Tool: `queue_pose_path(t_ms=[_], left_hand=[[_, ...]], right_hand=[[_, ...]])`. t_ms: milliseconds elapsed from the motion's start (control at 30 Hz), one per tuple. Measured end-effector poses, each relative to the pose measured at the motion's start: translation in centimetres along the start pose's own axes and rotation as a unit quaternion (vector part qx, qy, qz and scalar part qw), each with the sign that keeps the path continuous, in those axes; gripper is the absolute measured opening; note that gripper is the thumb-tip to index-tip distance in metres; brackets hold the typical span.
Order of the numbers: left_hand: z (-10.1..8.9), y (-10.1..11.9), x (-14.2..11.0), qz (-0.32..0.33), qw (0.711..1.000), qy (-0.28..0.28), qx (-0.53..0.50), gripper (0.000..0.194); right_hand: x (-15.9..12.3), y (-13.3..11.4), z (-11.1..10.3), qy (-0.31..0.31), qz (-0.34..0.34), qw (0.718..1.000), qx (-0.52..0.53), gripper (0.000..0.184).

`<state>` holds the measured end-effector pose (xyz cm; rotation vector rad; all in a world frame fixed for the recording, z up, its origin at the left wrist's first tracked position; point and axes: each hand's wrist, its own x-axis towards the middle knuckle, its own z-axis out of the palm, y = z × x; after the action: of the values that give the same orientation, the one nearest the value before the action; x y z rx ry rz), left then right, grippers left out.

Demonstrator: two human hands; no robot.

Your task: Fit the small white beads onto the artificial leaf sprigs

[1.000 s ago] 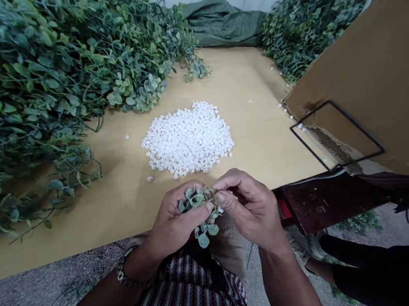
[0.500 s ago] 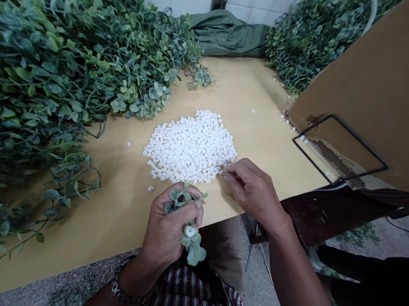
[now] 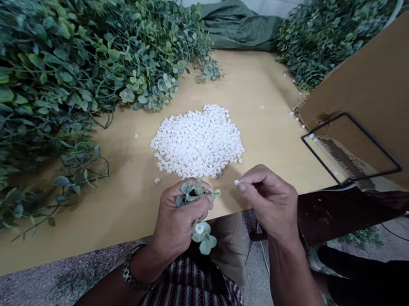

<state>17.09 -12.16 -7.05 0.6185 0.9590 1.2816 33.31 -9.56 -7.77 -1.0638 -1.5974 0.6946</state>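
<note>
My left hand (image 3: 178, 219) is closed round a sprig of artificial leaves (image 3: 206, 243), low over the table's front edge. A small white piece sits on the leaves that hang out below the fist. Thumb and forefinger of my right hand (image 3: 269, 198) pinch one small white bead-like piece (image 3: 237, 182), a short way right of the left hand. Just beyond both hands lies a heap of the same white pieces (image 3: 198, 141) on the tan table (image 3: 115, 216). The sprig's stem is mostly hidden inside my left fist.
Large piles of artificial greenery stand at the left (image 3: 59, 55) and the back right (image 3: 330, 33). A green cloth sack (image 3: 241, 26) lies at the back. On the right are a cardboard panel (image 3: 399, 91) and a black wire frame (image 3: 370, 144). Dark clothing of another person (image 3: 373, 291) shows lower right.
My right hand has drawn back from the heap's right edge, toward me and to the right, with a white piece in its fingertips. My left hand still grips the sprig.
</note>
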Motion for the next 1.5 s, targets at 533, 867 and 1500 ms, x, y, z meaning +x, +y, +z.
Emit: queue_pose_path(t_ms=[533,867,1500], left_hand=[[-0.2,-0.5,-0.3,0.114,0.985,-0.050,0.121,0.011],[-0.2,-1.1,-0.2,0.137,0.981,-0.038,0.134,0.013],[0.2,-0.9,-0.3,0.161,0.965,-0.021,0.207,0.015]], right_hand=[[-3.2,-0.8,2.2,0.026,0.062,0.986,0.153,0.010],[-3.4,-1.2,2.4,0.050,0.043,0.993,0.094,0.007],[-3.8,-0.7,2.7,0.074,-0.026,0.997,0.007,0.012]])
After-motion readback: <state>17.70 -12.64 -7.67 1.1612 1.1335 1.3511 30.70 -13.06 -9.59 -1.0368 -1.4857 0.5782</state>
